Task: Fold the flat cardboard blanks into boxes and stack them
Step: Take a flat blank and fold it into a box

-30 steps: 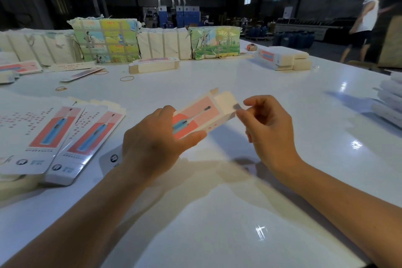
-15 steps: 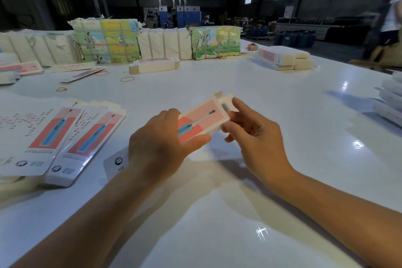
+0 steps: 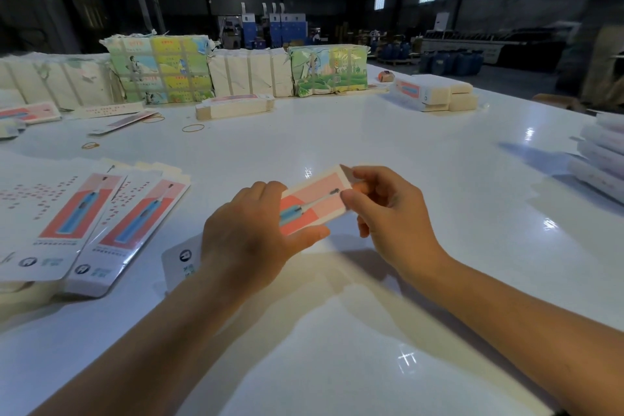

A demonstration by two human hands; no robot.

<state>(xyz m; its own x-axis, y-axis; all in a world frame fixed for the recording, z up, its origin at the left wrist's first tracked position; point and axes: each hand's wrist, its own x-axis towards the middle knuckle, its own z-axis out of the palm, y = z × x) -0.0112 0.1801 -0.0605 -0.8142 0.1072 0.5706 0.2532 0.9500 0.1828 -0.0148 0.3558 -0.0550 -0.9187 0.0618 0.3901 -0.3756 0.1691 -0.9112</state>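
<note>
Both hands (image 3: 251,233) (image 3: 393,213) grip box (image 3: 314,203) above table (image 3: 405,280).

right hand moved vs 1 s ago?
Yes. The right hand has closed in leftward onto the end of the box, where the end flap stood open before; the fanned flat blanks on the table stay put.

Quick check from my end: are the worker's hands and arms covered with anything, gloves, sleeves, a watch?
No. The left hand and right hand are bare, without gloves or rings in view. Both forearms are uncovered to the frame edge; no sleeve, watch or band shows.
</note>
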